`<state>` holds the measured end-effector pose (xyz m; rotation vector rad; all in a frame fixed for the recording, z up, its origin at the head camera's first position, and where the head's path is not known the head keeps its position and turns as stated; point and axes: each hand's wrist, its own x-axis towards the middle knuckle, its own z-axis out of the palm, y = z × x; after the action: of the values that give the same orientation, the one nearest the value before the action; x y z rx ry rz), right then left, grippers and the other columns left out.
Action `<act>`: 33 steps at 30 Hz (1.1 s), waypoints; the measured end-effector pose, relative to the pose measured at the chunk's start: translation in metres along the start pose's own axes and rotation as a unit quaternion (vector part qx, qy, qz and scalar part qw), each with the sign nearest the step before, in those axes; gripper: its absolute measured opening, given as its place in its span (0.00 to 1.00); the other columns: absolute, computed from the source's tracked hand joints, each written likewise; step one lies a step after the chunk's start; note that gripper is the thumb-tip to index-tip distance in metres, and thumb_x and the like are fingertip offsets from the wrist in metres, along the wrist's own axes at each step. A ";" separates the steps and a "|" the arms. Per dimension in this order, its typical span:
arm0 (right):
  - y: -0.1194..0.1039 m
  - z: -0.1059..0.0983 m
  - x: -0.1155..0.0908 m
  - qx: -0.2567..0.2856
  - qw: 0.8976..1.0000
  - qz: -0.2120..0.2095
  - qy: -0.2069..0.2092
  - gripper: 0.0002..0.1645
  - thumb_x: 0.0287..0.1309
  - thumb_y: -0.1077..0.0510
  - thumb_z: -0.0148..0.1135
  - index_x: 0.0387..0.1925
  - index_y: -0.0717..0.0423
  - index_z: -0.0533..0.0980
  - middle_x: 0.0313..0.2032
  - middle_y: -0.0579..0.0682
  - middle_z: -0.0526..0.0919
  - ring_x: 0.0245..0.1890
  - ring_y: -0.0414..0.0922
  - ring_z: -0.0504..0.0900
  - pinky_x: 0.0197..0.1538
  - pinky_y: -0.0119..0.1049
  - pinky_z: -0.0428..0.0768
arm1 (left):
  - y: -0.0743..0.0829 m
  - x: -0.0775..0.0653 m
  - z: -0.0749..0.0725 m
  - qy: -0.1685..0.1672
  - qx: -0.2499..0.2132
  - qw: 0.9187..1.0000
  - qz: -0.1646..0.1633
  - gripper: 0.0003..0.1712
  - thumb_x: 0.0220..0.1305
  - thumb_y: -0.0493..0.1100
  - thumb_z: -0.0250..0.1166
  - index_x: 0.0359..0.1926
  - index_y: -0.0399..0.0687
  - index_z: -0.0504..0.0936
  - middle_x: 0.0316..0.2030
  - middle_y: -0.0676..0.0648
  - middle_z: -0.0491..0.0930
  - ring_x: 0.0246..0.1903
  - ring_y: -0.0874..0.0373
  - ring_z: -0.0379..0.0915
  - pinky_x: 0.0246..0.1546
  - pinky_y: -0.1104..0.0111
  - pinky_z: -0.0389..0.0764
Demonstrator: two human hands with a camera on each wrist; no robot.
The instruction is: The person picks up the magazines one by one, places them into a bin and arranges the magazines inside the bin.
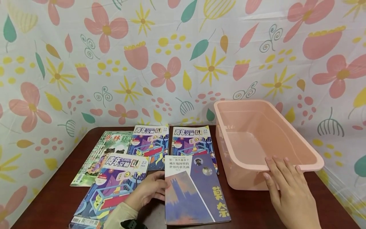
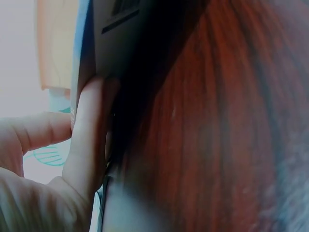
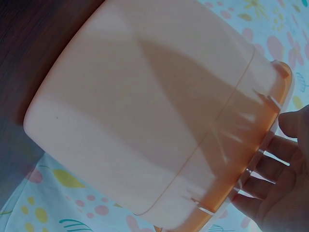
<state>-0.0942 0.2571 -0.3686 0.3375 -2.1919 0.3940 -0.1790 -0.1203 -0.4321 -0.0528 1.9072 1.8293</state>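
Observation:
My left hand (image 1: pixel 151 188) pinches the left edge of a blue-purple book (image 1: pixel 197 190) with a painted tower on its cover. The left wrist view shows fingers (image 2: pixel 87 130) under the lifted book edge. At the right, my right hand (image 1: pixel 288 190) rests on the near rim of a pink plastic bin (image 1: pixel 266 167), its fingers fairly straight. Seen from the right wrist, the fingertips touch the rim of the bin (image 3: pixel 145 96). The book overlaps the lower part of a purple magazine (image 1: pixel 190 140) behind it.
Another purple magazine (image 1: pixel 150 141) lies behind, and a third purple magazine (image 1: pixel 114 187) lies at front left, overlapping a green magazine (image 1: pixel 98 149). Everything lies on a dark reddish-brown table (image 1: pixel 57 194). A flowered cloth (image 1: pixel 171 63) hangs behind it.

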 end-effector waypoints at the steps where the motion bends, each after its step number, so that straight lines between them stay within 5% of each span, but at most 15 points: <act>1: 0.000 0.000 0.000 0.000 1.000 0.000 0.000 0.36 0.71 0.34 0.39 0.63 0.54 0.72 0.57 0.62 0.76 0.71 0.45 0.57 0.72 0.47 0.50 | -0.001 0.000 0.000 0.003 0.000 1.000 0.002 0.36 0.56 0.34 0.61 0.67 0.31 0.61 0.30 0.43 0.83 0.25 0.52 0.81 0.26 0.61 0.83; 14: 0.001 0.000 -0.001 0.004 1.000 0.002 -0.007 0.35 0.71 0.36 0.41 0.64 0.54 0.72 0.57 0.63 0.76 0.71 0.45 0.56 0.72 0.48 0.49 | -0.002 0.001 0.005 0.055 -0.037 0.998 0.024 0.40 0.54 0.33 0.62 0.69 0.33 0.61 0.26 0.47 0.82 0.18 0.58 0.76 0.17 0.69 0.76; 33: 0.001 0.001 -0.002 0.003 1.000 -0.002 0.000 0.36 0.71 0.34 0.38 0.63 0.54 0.72 0.57 0.62 0.76 0.71 0.46 0.57 0.72 0.48 0.50 | 0.011 -0.003 0.001 0.028 -0.129 0.990 0.053 0.37 0.59 0.30 0.59 0.70 0.34 0.60 0.26 0.49 0.80 0.19 0.61 0.76 0.20 0.71 0.76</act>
<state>-0.0947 0.2579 -0.3708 0.3442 -2.1906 0.3989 -0.1805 -0.1192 -0.4206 -0.0917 1.7281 2.1581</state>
